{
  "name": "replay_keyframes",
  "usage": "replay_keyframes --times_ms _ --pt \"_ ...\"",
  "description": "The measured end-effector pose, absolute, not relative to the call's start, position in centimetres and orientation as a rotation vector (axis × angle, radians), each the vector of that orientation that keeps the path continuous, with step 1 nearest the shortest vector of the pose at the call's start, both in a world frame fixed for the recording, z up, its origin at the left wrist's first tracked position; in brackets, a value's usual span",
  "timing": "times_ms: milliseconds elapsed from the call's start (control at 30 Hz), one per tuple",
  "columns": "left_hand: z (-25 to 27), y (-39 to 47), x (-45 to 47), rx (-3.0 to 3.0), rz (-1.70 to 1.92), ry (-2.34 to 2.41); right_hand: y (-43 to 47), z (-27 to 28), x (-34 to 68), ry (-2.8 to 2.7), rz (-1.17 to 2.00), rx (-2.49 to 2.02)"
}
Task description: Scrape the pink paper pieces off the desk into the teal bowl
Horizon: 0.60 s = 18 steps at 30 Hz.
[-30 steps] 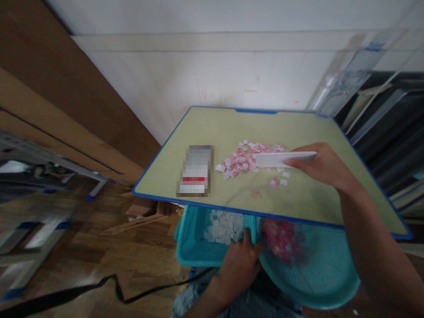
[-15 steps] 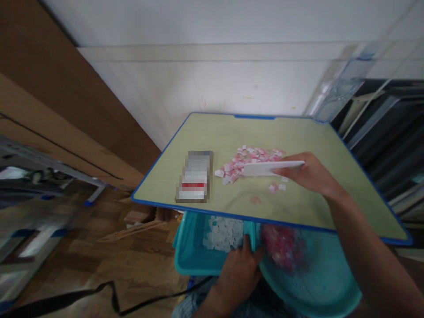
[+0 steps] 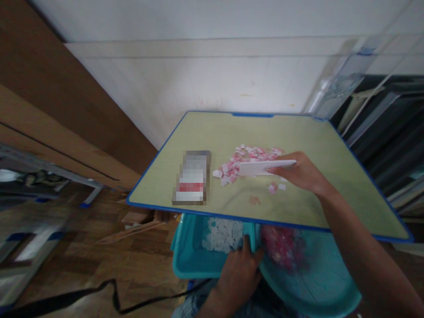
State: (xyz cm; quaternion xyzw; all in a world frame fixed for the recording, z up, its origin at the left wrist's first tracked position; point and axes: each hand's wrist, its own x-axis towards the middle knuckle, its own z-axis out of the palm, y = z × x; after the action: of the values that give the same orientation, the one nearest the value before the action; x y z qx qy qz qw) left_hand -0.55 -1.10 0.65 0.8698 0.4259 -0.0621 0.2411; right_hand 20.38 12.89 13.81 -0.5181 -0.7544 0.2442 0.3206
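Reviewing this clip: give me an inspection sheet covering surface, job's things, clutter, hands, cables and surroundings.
Surface: pale yellow-green tabletop, blue edging, a pinkish mark near the front.
Job's things: pink-and-white pieces heaped on it; white flat piece; below the front edge, rectangular basin with white pieces, round basin with pink bundle, contents unclear.
Clutter: pixelated rectangular item left of the heap; brown scraps on the floor.
Hands: right hand holds the white flat piece; left hand where the basins meet, grip unclear.
Cables: black strap or cable, lower left.
Surroundings: white wall, wood-patterned floor.
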Motion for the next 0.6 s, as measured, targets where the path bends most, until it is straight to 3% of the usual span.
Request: replay_keyframes --times_ms 133,367,600 --pt "0.5 -1.2 -0.5 2.392 -0.166 1.17 12.7 14.0 20.6 -2.031 0.744 -1.33" --pt "0.4 -1.2 -0.5 2.39 -0.176 1.162 12.9 13.3 20.8 -1.903 0.638 -1.354" --pt "0.5 -1.1 -0.4 2.367 -0.216 1.174 12.7 13.2 20.4 -1.966 0.794 -1.327"
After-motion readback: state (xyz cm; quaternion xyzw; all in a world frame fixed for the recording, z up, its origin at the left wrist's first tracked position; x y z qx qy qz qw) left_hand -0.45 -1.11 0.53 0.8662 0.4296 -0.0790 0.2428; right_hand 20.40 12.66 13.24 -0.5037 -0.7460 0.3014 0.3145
